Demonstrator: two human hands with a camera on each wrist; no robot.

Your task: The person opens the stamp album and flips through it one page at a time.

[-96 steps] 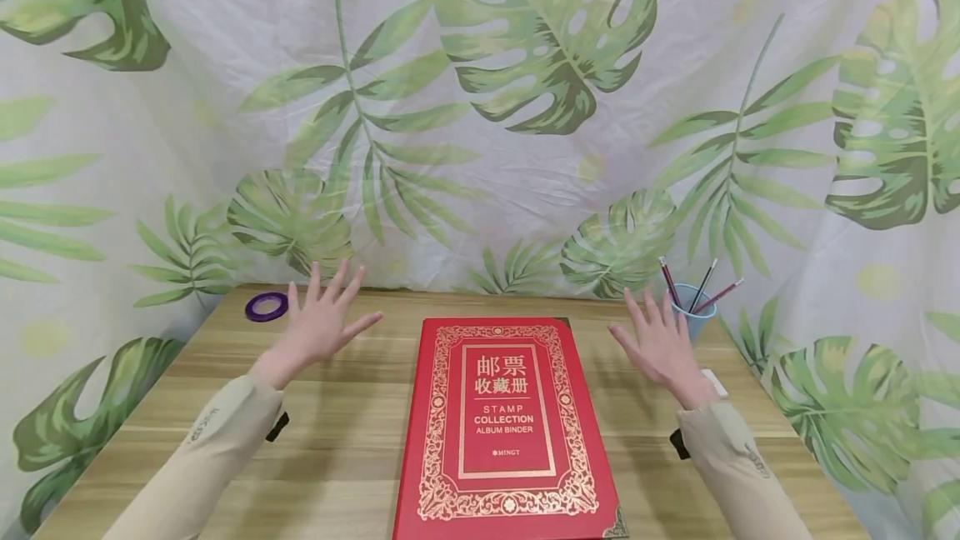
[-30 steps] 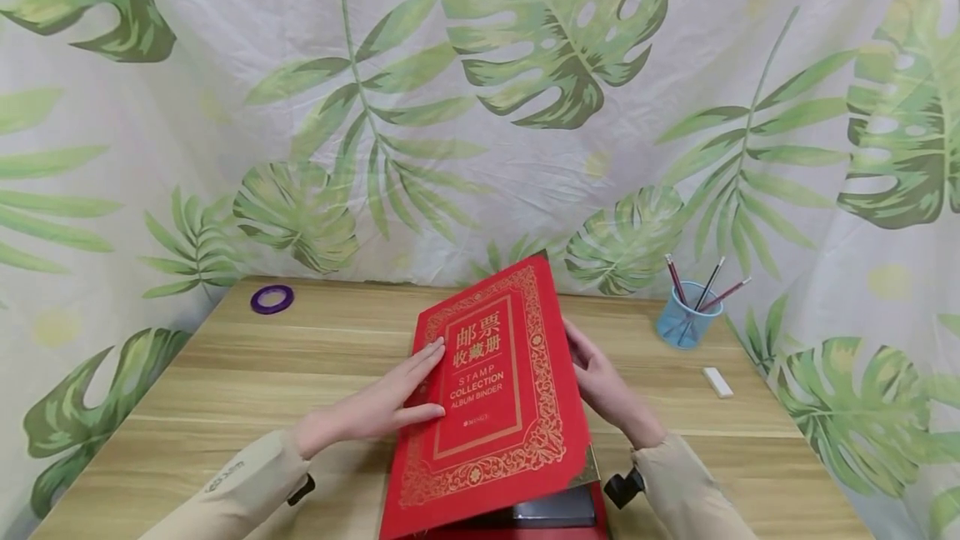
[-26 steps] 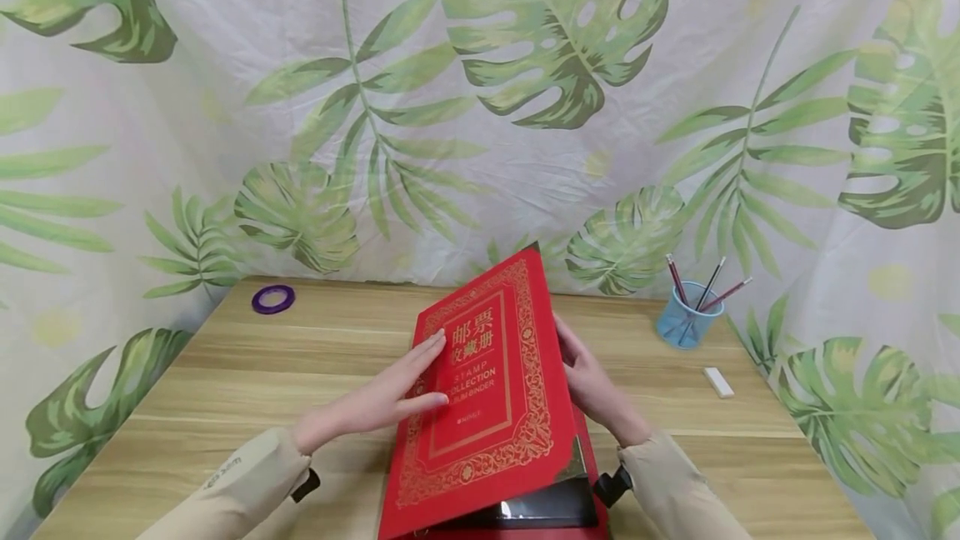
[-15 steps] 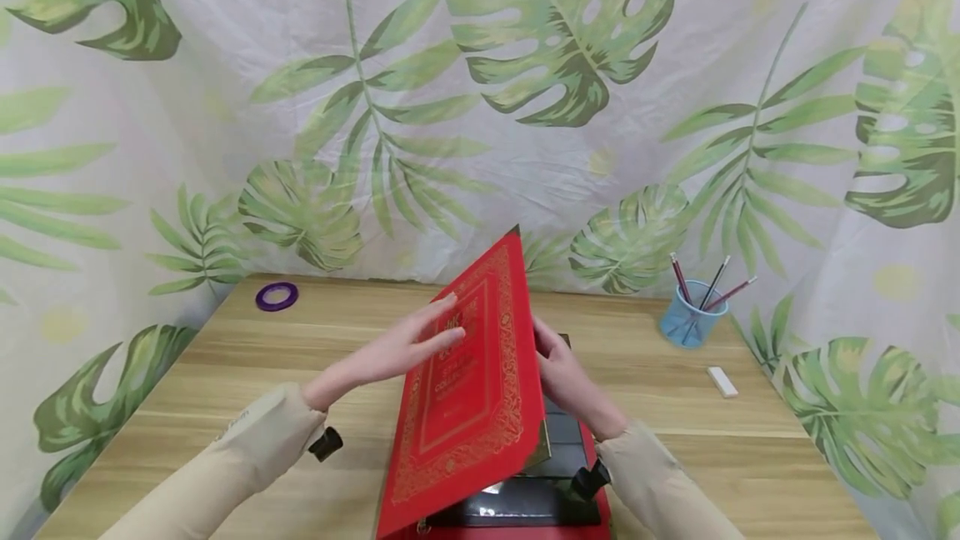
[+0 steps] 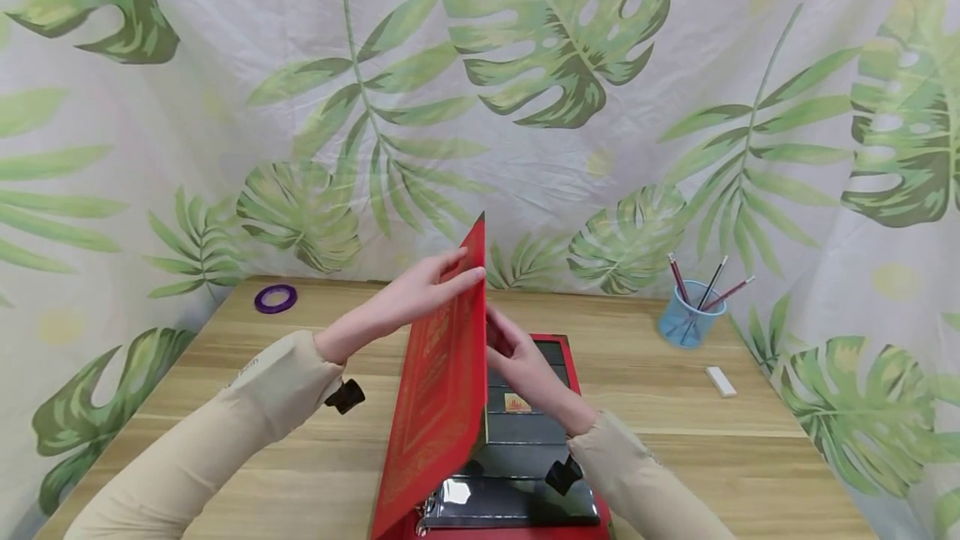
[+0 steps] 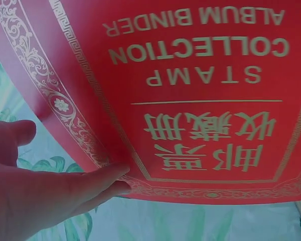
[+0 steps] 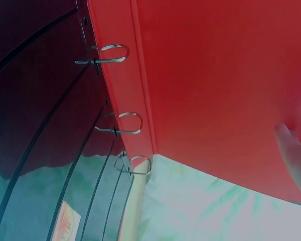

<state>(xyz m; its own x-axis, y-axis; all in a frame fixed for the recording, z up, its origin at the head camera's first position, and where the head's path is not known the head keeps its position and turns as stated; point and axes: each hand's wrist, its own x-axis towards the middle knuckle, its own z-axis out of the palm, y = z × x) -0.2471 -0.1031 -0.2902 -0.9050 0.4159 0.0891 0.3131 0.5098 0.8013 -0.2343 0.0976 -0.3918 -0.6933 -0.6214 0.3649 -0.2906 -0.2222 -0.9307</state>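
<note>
A red stamp album stands partly opened, its gold-printed front cover (image 5: 442,390) raised nearly upright. My left hand (image 5: 412,297) touches the outer face close to the free edge, fingers straight; in the left wrist view, the thumb is apart from the cover. On the inner side, my right hand (image 5: 528,365) rests its fingers against the plain red lining (image 7: 205,90), some of them hidden behind the cover. Black pocket pages (image 5: 525,458) lie beneath, with a small orange-and-cream stamp (image 5: 517,402) in one strip. Metal binder rings (image 7: 133,124) run along the spine.
A purple tape roll (image 5: 276,298) lies at the back left of the wooden table (image 5: 300,440). At the back right stands a blue mesh cup (image 5: 686,323) holding pencils, with a white eraser (image 5: 721,382) in front. A leaf-print curtain (image 5: 480,107) hangs behind.
Both hands have come from above the table to the album. The cover has swung up and leftward from lying flat to nearly upright, uncovering the black pages and the stamp.
</note>
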